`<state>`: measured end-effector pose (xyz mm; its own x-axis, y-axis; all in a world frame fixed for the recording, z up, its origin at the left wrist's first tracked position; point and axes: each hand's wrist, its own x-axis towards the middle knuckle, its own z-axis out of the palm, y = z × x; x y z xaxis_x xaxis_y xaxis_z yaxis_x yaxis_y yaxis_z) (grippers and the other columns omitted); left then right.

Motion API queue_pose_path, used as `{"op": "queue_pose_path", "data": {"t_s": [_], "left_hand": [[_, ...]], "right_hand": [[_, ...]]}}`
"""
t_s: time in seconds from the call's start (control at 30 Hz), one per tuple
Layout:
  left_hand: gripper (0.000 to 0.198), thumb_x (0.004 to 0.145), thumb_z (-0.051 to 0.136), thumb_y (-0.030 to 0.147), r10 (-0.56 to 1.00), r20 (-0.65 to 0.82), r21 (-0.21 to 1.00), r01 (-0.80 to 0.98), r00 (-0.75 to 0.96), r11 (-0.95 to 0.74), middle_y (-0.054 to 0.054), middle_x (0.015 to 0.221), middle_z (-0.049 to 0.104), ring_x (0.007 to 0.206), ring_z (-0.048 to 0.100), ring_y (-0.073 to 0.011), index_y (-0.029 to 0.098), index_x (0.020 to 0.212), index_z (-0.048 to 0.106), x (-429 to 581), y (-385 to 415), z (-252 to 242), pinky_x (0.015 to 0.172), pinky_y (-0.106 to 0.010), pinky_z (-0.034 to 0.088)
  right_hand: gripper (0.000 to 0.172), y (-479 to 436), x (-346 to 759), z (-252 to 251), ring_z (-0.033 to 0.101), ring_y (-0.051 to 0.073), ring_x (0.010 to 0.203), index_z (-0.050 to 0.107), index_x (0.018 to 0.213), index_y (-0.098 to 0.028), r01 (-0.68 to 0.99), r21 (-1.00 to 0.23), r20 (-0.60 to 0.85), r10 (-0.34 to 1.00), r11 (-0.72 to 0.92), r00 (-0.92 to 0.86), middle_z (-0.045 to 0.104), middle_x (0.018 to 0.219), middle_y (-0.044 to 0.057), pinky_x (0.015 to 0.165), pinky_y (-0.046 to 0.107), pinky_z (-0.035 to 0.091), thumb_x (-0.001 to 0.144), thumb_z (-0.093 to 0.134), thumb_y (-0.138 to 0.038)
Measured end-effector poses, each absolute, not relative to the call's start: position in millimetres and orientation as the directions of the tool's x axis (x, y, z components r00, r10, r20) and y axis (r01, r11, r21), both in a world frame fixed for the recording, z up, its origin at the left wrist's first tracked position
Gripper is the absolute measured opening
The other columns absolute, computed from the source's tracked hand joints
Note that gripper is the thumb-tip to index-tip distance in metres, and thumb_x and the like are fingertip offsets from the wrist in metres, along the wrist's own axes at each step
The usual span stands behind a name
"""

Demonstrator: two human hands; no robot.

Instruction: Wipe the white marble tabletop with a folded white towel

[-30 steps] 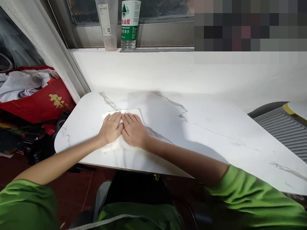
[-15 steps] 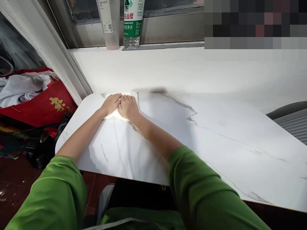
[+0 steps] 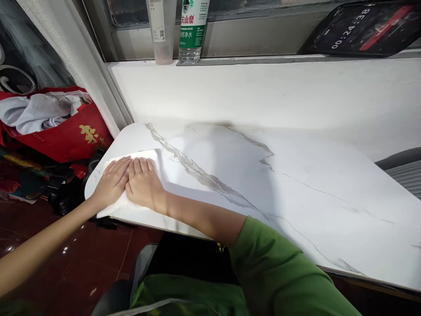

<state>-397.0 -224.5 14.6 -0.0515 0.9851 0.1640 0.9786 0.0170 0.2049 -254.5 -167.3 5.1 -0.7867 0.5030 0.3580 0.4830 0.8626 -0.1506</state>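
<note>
A white cloth (image 3: 151,155) lies flat at the near left corner of the white marble table (image 3: 250,184). My left hand (image 3: 111,181) and my right hand (image 3: 142,182) rest side by side on it, palms down with fingers stretched out and pressed flat. The cloth's near left part hangs slightly past the table's edge. Most of the cloth is hidden under my hands.
A water bottle with a green label (image 3: 192,30) and a clear tumbler (image 3: 161,30) stand on the window sill behind the white ledge. A dark phone (image 3: 362,28) leans at the sill's right. A red bag with clothes (image 3: 55,127) sits left of the table.
Both hands slid the cloth from the table's far left edge back toward me, down to the near left corner. The view shifted left and the phone now shows.
</note>
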Motion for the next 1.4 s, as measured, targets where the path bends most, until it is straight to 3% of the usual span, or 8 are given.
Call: {"op": "queue_pose_path", "data": {"t_s": [0.3, 0.63, 0.8, 0.87, 1.0, 1.2, 1.4], "left_hand": [[0.055, 0.096, 0.021, 0.035, 0.979, 0.191, 0.230, 0.973, -0.076, 0.030, -0.007, 0.146, 0.053, 0.137, 0.045, -0.0246, 0.019, 0.140, 0.050, -420.2, -226.8, 20.2, 0.121, -0.045, 0.029], [0.050, 0.091, 0.031, 0.030, 0.975, 0.218, 0.294, 0.955, -0.047, -0.019, -0.008, 0.141, 0.058, 0.132, 0.050, -0.0247, 0.016, 0.131, 0.058, -453.7, -72.6, 15.2, 0.116, -0.040, 0.035], [0.049, 0.088, 0.035, 0.026, 0.976, 0.219, 0.315, 0.948, -0.015, -0.056, -0.008, 0.138, 0.061, 0.128, 0.053, -0.0257, 0.016, 0.129, 0.060, -435.3, -17.1, 13.6, 0.113, -0.039, 0.037], [0.050, 0.089, 0.036, 0.026, 0.975, 0.222, 0.313, 0.948, -0.005, -0.066, -0.010, 0.139, 0.060, 0.129, 0.053, -0.0263, 0.014, 0.130, 0.059, -428.6, -10.7, 12.8, 0.113, -0.039, 0.036], [0.050, 0.092, 0.032, 0.027, 0.976, 0.219, 0.306, 0.949, 0.012, -0.080, -0.009, 0.144, 0.056, 0.133, 0.049, -0.0247, 0.015, 0.134, 0.057, -419.1, -17.6, 11.5, 0.116, -0.040, 0.032], [0.050, 0.096, 0.030, 0.030, 0.983, 0.184, 0.257, 0.964, 0.023, -0.071, -0.007, 0.151, 0.049, 0.141, 0.041, -0.0225, 0.018, 0.140, 0.050, -387.1, -61.7, 9.9, 0.120, -0.043, 0.026], [0.056, 0.100, 0.018, 0.030, 0.989, 0.133, 0.164, 0.983, 0.057, -0.078, -0.016, 0.155, 0.040, 0.147, 0.032, -0.0260, 0.007, 0.144, 0.042, -328.4, -144.3, 9.3, 0.123, -0.048, 0.018]], "right_hand": [[0.043, -153.7, -280.1, 15.2, 0.053, 0.034, 0.113, 0.058, 0.121, -0.002, 0.354, -0.253, 0.339, 0.425, 0.901, -0.839, 0.061, 0.124, 0.022, 0.104, 0.049, 0.037, 0.092, 0.043, -0.028], [0.044, -35.3, -314.4, 12.0, 0.050, 0.033, 0.124, 0.052, 0.128, 0.003, 0.531, -0.324, 0.288, 0.616, 0.783, -0.733, 0.058, 0.133, 0.024, 0.109, 0.047, 0.032, 0.092, 0.037, -0.018], [0.047, 13.8, -302.9, -0.8, 0.031, 0.033, 0.144, 0.048, 0.133, 0.001, 0.602, -0.317, 0.357, 0.680, 0.733, -0.640, 0.037, 0.154, 0.024, 0.117, 0.053, 0.023, 0.092, 0.036, -0.019], [0.049, 21.6, -297.3, -6.0, 0.031, 0.033, 0.144, 0.046, 0.135, 0.002, 0.617, -0.304, 0.353, 0.687, 0.726, -0.635, 0.037, 0.154, 0.024, 0.118, 0.052, 0.021, 0.093, 0.035, -0.020], [0.048, 15.3, -285.7, -8.6, 0.040, 0.033, 0.138, 0.047, 0.136, 0.001, 0.617, -0.286, 0.347, 0.679, 0.733, -0.647, 0.049, 0.146, 0.023, 0.117, 0.051, 0.024, 0.096, 0.032, -0.021], [0.049, -29.8, -246.2, -2.1, 0.040, 0.032, 0.138, 0.046, 0.138, 0.003, 0.640, -0.224, 0.317, 0.676, 0.735, -0.665, 0.048, 0.147, 0.023, 0.118, 0.048, 0.023, 0.097, 0.034, -0.022], [0.054, -96.5, -184.4, 1.8, 0.041, 0.035, 0.137, 0.046, 0.139, 0.006, 0.553, -0.129, 0.315, 0.563, 0.823, -0.765, 0.048, 0.147, 0.024, 0.118, 0.049, 0.025, 0.097, 0.032, -0.024]]}}
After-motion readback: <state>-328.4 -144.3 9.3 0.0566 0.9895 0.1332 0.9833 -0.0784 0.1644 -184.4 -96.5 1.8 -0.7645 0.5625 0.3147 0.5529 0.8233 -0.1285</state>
